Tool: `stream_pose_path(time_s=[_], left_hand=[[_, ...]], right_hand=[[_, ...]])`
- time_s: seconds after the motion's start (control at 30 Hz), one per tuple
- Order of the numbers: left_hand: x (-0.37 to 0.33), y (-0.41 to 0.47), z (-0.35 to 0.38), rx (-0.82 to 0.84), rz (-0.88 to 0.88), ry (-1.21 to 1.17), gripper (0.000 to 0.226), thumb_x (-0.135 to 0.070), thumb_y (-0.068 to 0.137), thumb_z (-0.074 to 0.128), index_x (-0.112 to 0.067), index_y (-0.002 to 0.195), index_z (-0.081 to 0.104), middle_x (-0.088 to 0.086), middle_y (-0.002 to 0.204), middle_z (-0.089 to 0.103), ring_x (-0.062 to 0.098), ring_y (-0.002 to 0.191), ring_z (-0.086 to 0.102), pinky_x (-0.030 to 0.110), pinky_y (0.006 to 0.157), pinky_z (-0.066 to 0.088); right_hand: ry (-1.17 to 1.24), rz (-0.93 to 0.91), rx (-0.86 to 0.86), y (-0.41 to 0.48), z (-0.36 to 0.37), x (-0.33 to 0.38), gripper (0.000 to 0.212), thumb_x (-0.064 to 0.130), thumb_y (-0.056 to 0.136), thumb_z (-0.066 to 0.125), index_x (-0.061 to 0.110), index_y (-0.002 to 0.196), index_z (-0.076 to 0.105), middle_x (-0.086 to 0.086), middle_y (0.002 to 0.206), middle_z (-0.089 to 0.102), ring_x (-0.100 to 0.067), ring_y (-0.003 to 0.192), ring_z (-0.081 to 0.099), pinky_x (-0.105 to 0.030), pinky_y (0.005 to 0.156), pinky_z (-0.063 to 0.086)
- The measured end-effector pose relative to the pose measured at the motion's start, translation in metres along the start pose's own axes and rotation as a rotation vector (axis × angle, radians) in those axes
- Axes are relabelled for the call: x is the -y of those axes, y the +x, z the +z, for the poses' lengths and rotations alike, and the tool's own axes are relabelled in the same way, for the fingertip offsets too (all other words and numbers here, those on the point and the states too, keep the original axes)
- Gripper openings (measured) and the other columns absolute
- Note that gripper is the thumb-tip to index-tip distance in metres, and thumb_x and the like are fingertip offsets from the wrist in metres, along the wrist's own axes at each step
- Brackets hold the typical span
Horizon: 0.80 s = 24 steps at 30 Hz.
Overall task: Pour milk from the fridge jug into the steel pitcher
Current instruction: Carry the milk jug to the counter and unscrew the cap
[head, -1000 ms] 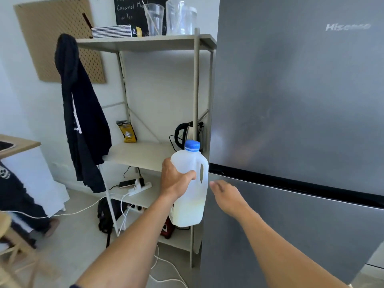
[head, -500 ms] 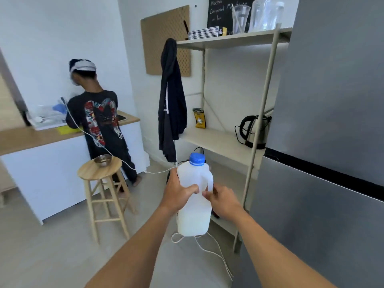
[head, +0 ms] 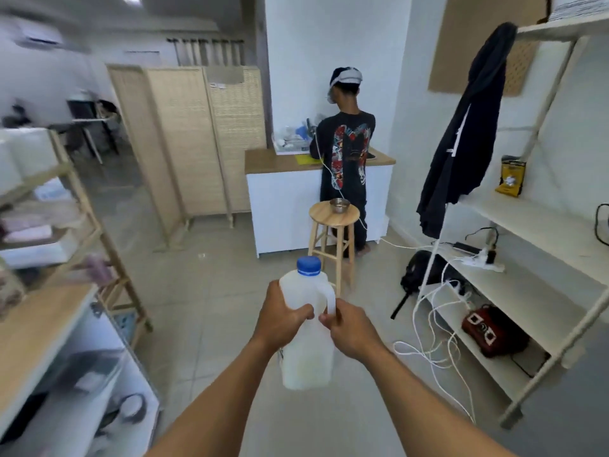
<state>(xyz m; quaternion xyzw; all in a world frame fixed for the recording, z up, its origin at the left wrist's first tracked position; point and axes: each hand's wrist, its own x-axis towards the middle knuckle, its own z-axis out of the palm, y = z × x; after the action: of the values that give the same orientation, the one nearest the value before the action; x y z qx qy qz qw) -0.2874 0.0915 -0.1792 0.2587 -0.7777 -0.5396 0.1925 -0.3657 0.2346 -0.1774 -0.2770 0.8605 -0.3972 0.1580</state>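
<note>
While both hands grip it, milk jug (head: 308, 354) hangs upright in mid-air at ctr-bottom of view. It is over pale tile floor (head: 204, 324) and nearer camera than wooden stool (head: 321, 215). Blue cap (head: 308, 266) is on. Jug translucent; whitish contents show in lower part only.

L hand (head: 283, 319): wrapped round jug body from L side, digits curled across near face. R hand (head: 349, 328): curled round lower end of jug handle (head: 330, 296), knuckles up. Tips of the two hands almost meet on jug front; can't tell if touching. Both forearms enter from bottom edge.

Bkgd, ctr: a person (head: 347, 153) stands back to camera at white counter (head: 280, 159) w/ wood top. Stool is just behind them, small steel bowl (head: 340, 205) on its seat. Folding wicker screen (head: 194, 136) stands L of counter.

R side: pale shelf unit (head: 543, 225) along wall.
- black jacket (head: 461, 143) hung from its top corner
- yellow packet (head: 510, 175) on mid shelf
- power strip (head: 482, 262) on lower shelf
- white cables (head: 435, 324) trailing to floor
- red item (head: 491, 329) on bottom shelf, type unclear
- black bag (head: 418, 272) on floor by the frame
- brown pegboard (head: 461, 44) on wall above

L side: wooden rack (head: 82, 206) and a worktop, both motion-blurred; contents not legible.
</note>
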Motion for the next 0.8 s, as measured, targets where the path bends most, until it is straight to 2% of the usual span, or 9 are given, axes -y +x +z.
stream_pose_path(time_s=[0.07, 0.2, 0.33, 0.43, 0.57, 0.7, 0.8], left_hand=[[0.011, -0.013, -0.042, -0.073, 0.002, 0.006, 0.082, -0.037, 0.052, 0.070, -0.017, 0.127, 0.042, 0.007, 0.117, 0.058, 0.027, 0.104, 0.063, 0.052, 0.088, 0.057], [0.038, -0.048, -0.128, -0.188, -0.005, 0.016, 0.072, -0.029, 0.056, 0.071, -0.004, 0.121, 0.052, 0.018, 0.112, 0.063, 0.036, 0.100, 0.065, 0.058, 0.082, 0.056], [0.065, -0.102, -0.212, -0.342, -0.029, 0.013, 0.074, -0.031, 0.058, 0.071, -0.010, 0.126, 0.051, 0.010, 0.114, 0.063, 0.028, 0.101, 0.065, 0.051, 0.084, 0.057], [0.082, -0.146, -0.274, -0.456, -0.061, 0.032, 0.079, -0.034, 0.058, 0.071, -0.016, 0.129, 0.043, 0.004, 0.117, 0.057, 0.022, 0.105, 0.061, 0.044, 0.087, 0.056], [0.099, -0.207, -0.354, -0.567, -0.125, 0.091, 0.078, -0.040, 0.055, 0.070, -0.013, 0.125, 0.048, 0.010, 0.116, 0.060, 0.028, 0.103, 0.063, 0.052, 0.085, 0.055], [0.121, -0.279, -0.414, -0.741, -0.222, 0.103, 0.077, -0.041, 0.056, 0.071, -0.018, 0.123, 0.041, 0.007, 0.119, 0.054, 0.027, 0.108, 0.058, 0.051, 0.090, 0.053], [0.136, -0.319, -0.438, -0.827, -0.274, 0.095, 0.074, -0.041, 0.056, 0.070, -0.018, 0.120, 0.041, 0.007, 0.116, 0.052, 0.027, 0.107, 0.057, 0.052, 0.090, 0.052]], right_hand=[[-0.006, -0.053, 0.033, -0.003, 0.032, 0.028, 0.011, 0.029, 0.092, 0.054, 0.022, 0.096, 0.062, 0.001, 0.094, 0.067, -0.019, 0.083, 0.061, -0.030, 0.068, 0.048], [-0.043, -0.148, 0.128, -0.016, 0.095, 0.089, 0.012, 0.031, 0.092, 0.054, 0.022, 0.093, 0.060, 0.003, 0.092, 0.067, -0.018, 0.083, 0.062, -0.037, 0.077, 0.054], [-0.071, -0.246, 0.220, -0.046, 0.161, 0.153, 0.008, 0.030, 0.091, 0.054, 0.025, 0.089, 0.060, 0.008, 0.089, 0.066, -0.016, 0.082, 0.062, -0.034, 0.074, 0.054], [-0.060, -0.336, 0.293, -0.078, 0.211, 0.198, 0.012, 0.027, 0.091, 0.054, 0.028, 0.079, 0.056, 0.008, 0.084, 0.065, -0.016, 0.079, 0.061, -0.028, 0.066, 0.047], [-0.017, -0.420, 0.387, -0.123, 0.275, 0.254, 0.011, 0.027, 0.092, 0.054, 0.022, 0.095, 0.063, 0.004, 0.093, 0.068, -0.018, 0.086, 0.063, -0.032, 0.074, 0.051], [0.003, -0.536, 0.515, -0.173, 0.335, 0.300, 0.012, 0.028, 0.093, 0.054, 0.022, 0.097, 0.063, 0.002, 0.095, 0.068, -0.018, 0.088, 0.062, -0.033, 0.077, 0.052], [-0.037, -0.598, 0.610, -0.201, 0.367, 0.320, 0.016, 0.032, 0.094, 0.052, 0.020, 0.099, 0.061, 0.000, 0.096, 0.067, -0.020, 0.090, 0.061, -0.040, 0.082, 0.052]])
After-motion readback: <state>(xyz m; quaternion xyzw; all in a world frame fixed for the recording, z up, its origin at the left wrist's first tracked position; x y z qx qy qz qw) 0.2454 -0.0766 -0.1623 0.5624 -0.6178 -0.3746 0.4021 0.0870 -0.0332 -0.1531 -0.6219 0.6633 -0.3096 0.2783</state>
